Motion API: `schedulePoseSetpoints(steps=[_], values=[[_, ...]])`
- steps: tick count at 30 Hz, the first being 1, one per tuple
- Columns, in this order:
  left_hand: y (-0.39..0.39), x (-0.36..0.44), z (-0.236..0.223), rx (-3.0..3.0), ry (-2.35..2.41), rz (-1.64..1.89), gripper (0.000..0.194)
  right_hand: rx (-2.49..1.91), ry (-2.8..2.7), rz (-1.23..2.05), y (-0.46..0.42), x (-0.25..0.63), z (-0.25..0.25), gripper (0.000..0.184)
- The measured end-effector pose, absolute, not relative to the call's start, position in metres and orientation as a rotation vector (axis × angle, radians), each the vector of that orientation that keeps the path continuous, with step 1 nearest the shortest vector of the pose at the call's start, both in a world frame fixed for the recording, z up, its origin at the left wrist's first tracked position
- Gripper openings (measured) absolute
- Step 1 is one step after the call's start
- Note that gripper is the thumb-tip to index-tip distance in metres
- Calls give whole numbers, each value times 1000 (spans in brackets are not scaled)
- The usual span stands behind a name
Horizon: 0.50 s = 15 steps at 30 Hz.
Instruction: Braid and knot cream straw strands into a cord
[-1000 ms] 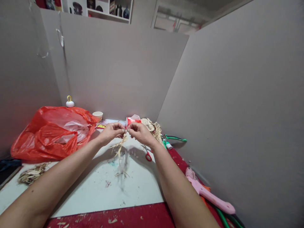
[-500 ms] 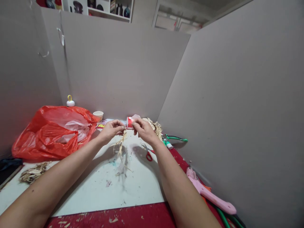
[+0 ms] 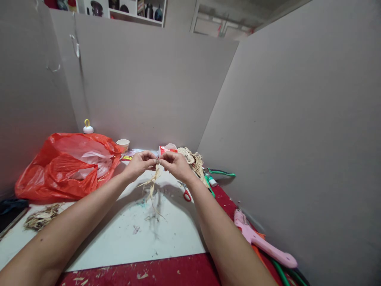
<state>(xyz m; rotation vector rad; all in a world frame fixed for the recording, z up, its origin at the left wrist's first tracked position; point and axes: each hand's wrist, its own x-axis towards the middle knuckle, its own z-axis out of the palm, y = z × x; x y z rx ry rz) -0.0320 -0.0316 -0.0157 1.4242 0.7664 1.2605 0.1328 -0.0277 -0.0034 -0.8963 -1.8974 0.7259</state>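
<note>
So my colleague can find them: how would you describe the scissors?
On the white surface, look just below the right hand. The scissors, partly behind the forearm, show a red loop, unlike the green-handled tool.

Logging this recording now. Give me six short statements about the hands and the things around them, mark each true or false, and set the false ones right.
1. The left hand and the right hand are close together above the white surface. True.
2. The scissors are in the right hand. False: the red-handled scissors lie on the white surface.
3. Pale dry strands hang below the hands. True.
4. The red plastic bag is to the right of both hands. False: the red plastic bag is to their left.
5. The cup is tipped on its side. False: the cup stands upright.
6. A pink tool lies to the right of the right forearm. True.
</note>
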Motion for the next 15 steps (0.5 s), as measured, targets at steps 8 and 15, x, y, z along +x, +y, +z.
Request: schedulePoseSetpoints(steps=[8, 15], values=[[-34, -33, -13, 1408, 789, 1274, 19, -857, -1950, 419, -28, 129, -7, 15], [-35, -32, -13, 1349, 785, 1277, 21, -851, -2001, 417, -30, 131, -6, 15]])
